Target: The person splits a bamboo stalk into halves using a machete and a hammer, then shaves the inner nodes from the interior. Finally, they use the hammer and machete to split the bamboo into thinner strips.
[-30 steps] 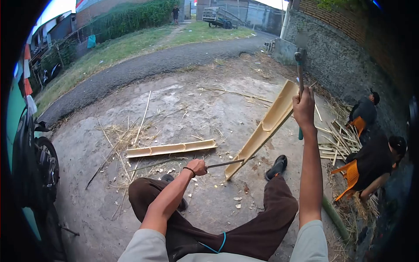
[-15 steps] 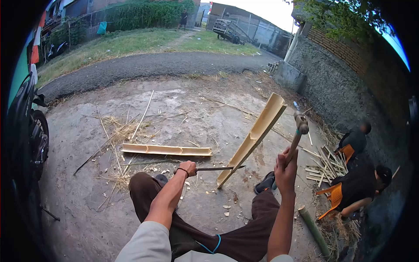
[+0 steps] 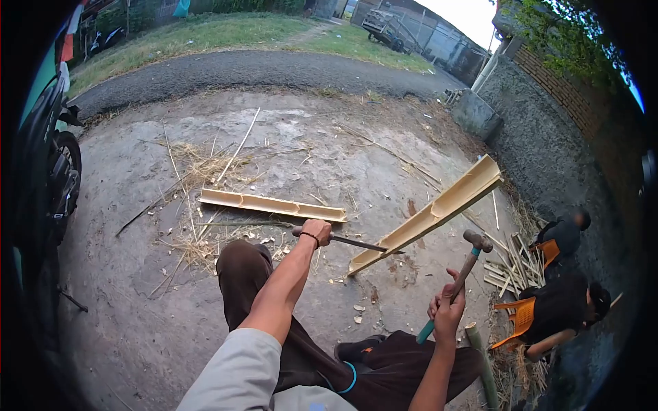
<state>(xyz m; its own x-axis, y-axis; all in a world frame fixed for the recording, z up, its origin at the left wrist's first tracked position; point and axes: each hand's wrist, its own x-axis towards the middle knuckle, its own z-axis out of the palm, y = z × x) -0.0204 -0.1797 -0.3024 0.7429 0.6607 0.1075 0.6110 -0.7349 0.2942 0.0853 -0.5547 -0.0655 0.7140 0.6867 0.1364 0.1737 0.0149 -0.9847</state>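
My left hand [image 3: 317,231] is closed around the handle of a long knife [image 3: 358,242], its blade pointing right. The blade meets a split bamboo length [image 3: 439,207] near its lower end. That bamboo leans up to the right, hollow side showing pale, its lower end by the ground. In my right hand [image 3: 447,312] is a hammer [image 3: 467,269] with a turquoise grip, held head up, apart from the knife and to the right of the bamboo. A second split bamboo piece [image 3: 273,205] lies on the ground beyond my left hand.
Two people [image 3: 558,305] are by orange chairs [image 3: 524,316] at right, near a pile of bamboo strips [image 3: 510,267]. A green bamboo pole [image 3: 484,370] lies beside my leg. Shavings [image 3: 202,168] litter the concrete; a motorcycle [image 3: 67,161] stands at left.
The split bamboo has tipped further over to the right, with the knife blade now slanting down. My right hand has lowered the hammer, its fingers looser. My right leg has folded inward.
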